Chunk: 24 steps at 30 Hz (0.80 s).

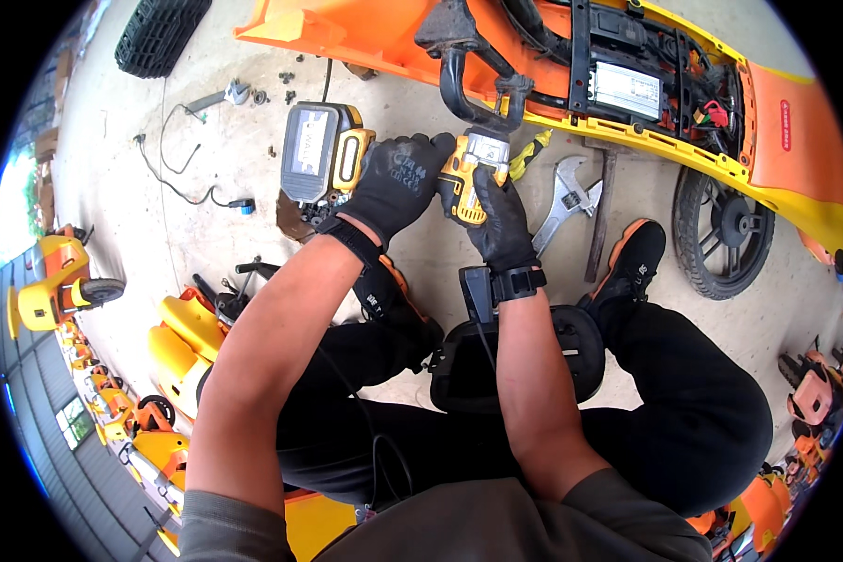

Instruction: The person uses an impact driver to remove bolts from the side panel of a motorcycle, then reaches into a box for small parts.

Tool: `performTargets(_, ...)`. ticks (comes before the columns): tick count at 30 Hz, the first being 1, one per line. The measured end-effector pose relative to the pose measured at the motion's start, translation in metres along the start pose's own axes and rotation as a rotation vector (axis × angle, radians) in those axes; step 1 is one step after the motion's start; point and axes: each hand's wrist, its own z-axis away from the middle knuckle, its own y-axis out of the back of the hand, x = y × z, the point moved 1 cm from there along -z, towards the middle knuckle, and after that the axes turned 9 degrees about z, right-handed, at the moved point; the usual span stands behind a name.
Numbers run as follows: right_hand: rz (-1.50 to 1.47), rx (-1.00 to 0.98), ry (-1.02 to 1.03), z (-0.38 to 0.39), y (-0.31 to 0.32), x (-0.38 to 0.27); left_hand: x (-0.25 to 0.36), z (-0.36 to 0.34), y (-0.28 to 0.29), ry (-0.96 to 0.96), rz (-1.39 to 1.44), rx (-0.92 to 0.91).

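one yellow cordless driver [473, 173], left hand [398, 178] and right hand [501, 220] both clenched around it, one wrench [562, 201] just beside, bare concrete floor [225, 150] open leftward

Bright, even daylight floods the concrete floor [225, 169], with soft shadows pooling under the person's legs. Fisheye bending warps the rim inside black corners; the centre's sharp.

Bare concrete floor [225, 159] open at upper left, broken by loose cable [173, 178] and scattered screws [286, 80]. Centre right crowded: adjustable wrench [564, 201], metal bar [601, 215], shoe [632, 262], wheel [721, 234]. Orange vehicle body [646, 84] blocks top edge. Small ride-on cars [112, 375] line lower left.
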Motion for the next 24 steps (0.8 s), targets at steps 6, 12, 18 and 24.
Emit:
performTargets(6, 0.122, -0.029, -0.032, 0.01, 0.002, -0.009, 0.005, 0.013, -0.005, -0.011, 0.033, 0.014)
performTargets(12, -0.381, -0.159, -0.321, 0.057, 0.025, -0.004, 0.023, 0.055, -0.002, 0.146, 0.393, -0.227)
performTargets(18, 0.219, -0.017, -0.516, 0.104, 0.05, -0.013, 0.08, 0.059, -0.002, 0.218, 0.752, -0.169)
performTargets(24, 0.232, -0.39, -0.159, 0.127, 0.018, -0.115, 0.146, 0.018, 0.023, 0.354, 1.113, -0.116)
